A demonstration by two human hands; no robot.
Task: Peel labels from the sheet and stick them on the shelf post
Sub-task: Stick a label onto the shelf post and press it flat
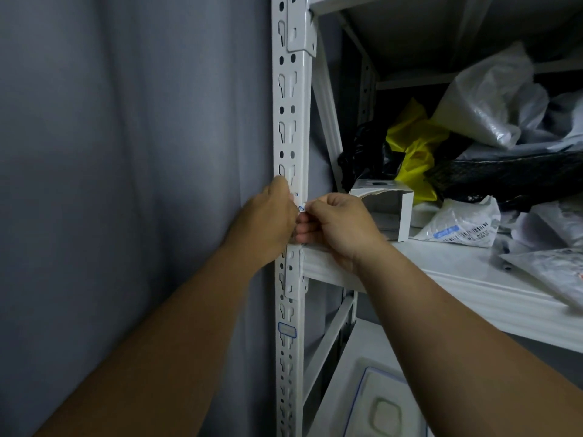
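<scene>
**Label at the post**

Right hand (339, 227) pinches a small blue-marked label (302, 208) against the post (293, 121); left hand (268, 216) curls round the post beside it; the label looks thin, limp, sticky: hold by its edge; boxes and bags lie beyond.

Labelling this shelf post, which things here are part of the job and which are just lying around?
Part of the job:
post
label pinched at the post
stuck label lower down
left hand
right hand

Lying about:
open box
yellow bag
black bag
white bags
barcoded pouch
</scene>
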